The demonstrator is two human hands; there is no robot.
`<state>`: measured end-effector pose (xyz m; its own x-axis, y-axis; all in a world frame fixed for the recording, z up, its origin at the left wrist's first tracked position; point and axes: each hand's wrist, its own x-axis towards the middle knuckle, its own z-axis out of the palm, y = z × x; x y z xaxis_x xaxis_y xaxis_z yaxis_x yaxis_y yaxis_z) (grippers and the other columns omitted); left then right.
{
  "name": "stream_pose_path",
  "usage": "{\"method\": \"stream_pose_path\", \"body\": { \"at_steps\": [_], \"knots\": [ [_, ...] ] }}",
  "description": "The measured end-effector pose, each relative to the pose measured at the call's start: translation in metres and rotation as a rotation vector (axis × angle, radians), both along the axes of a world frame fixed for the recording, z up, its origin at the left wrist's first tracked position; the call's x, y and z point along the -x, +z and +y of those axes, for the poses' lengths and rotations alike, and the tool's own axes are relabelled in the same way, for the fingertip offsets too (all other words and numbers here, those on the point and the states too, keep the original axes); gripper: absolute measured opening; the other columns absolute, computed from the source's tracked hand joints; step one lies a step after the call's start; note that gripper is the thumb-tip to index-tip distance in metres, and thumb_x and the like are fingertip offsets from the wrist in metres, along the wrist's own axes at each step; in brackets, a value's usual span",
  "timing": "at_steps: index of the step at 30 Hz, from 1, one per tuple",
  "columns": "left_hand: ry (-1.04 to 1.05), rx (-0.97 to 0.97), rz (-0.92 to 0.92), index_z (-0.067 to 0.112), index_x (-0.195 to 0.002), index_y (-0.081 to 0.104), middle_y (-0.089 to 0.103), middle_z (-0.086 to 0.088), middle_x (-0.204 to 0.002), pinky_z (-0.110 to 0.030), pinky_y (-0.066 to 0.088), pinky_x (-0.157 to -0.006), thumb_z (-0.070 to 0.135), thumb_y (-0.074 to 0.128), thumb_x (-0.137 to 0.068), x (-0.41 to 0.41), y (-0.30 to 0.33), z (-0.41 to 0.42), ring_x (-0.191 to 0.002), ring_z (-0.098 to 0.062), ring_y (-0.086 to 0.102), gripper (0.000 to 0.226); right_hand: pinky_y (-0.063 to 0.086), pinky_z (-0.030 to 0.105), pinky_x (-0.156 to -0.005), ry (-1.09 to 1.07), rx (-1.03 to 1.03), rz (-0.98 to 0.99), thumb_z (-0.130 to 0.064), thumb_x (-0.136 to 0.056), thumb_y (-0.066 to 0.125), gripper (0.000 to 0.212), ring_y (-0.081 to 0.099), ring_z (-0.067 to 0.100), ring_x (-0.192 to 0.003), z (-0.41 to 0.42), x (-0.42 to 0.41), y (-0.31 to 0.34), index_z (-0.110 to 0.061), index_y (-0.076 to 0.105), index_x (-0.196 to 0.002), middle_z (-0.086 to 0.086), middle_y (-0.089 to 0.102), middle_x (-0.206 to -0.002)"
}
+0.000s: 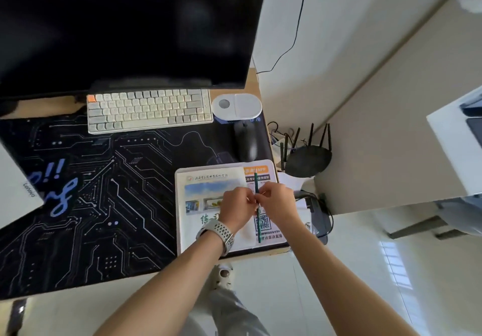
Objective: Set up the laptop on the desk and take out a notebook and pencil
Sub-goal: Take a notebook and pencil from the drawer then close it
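Observation:
A white notebook [208,179] with a printed picture cover lies on a white printed sheet [263,171] at the right end of the dark desk mat [104,192]. A green pencil [258,224] stands nearly upright in the picture, over the notebook's right edge. My left hand [236,206], with a watch on the wrist, and my right hand [277,201] meet at the pencil's middle, and both pinch it with their fingertips. The closed white Lenovo laptop [15,187] lies at the left edge, partly out of view.
A large dark monitor [125,27] fills the back of the desk. A white keyboard [148,110], a white oval device [237,106] and a black mouse [246,140] lie in front of it. A black router [307,161] and cables sit beyond the desk's right edge.

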<state>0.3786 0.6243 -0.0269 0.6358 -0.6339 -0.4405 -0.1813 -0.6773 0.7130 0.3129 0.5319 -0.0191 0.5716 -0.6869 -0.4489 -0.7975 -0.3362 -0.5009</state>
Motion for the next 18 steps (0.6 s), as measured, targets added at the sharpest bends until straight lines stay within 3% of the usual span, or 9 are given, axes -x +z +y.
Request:
{"method": "stream_pose_path", "body": {
  "at_steps": [3,6,14,18],
  "knots": [
    [-0.082,-0.033,-0.108,0.009,-0.07,0.069,0.071,-0.007,-0.067,-0.034,0.054,-0.068,0.013,0.059,-0.084,0.001,-0.004,-0.006,-0.07,-0.021,0.067,0.018,0.044,0.028,-0.064,0.014,0.048,0.072,-0.026,-0.083,0.065,0.01,0.057,0.021,-0.074,-0.003,-0.003,-0.008,-0.016,0.066,-0.082,0.001,0.062,-0.076],
    [-0.121,-0.036,-0.111,0.009,-0.068,0.067,0.069,-0.007,-0.063,-0.039,0.055,-0.068,0.014,0.058,-0.084,0.002,-0.006,-0.01,-0.068,-0.023,0.067,0.02,0.049,0.033,-0.066,0.057,0.086,0.133,-0.024,-0.084,0.063,0.011,0.059,0.026,-0.075,-0.006,-0.005,-0.01,-0.014,0.062,-0.08,0.003,0.061,-0.075],
    [-0.102,0.015,-0.072,0.01,-0.077,0.071,0.071,-0.007,-0.068,-0.035,0.056,-0.07,0.014,0.062,-0.083,-0.008,-0.002,-0.005,-0.071,-0.021,0.069,0.012,0.04,0.032,-0.063,0.157,0.165,0.209,-0.039,-0.088,0.06,0.028,0.059,0.028,-0.079,-0.005,-0.009,-0.006,-0.012,0.057,-0.09,0.008,0.065,-0.086],
    [-0.011,0.07,-0.076,0.014,-0.082,0.069,0.071,-0.004,-0.068,-0.03,0.055,-0.069,0.021,0.065,-0.084,-0.021,0.012,0.006,-0.067,-0.017,0.069,0.008,0.039,0.03,-0.065,0.161,0.221,0.129,-0.039,-0.086,0.063,0.028,0.06,0.026,-0.085,-0.004,-0.02,0.017,-0.013,0.058,-0.093,0.005,0.064,-0.089]
  ]
}}
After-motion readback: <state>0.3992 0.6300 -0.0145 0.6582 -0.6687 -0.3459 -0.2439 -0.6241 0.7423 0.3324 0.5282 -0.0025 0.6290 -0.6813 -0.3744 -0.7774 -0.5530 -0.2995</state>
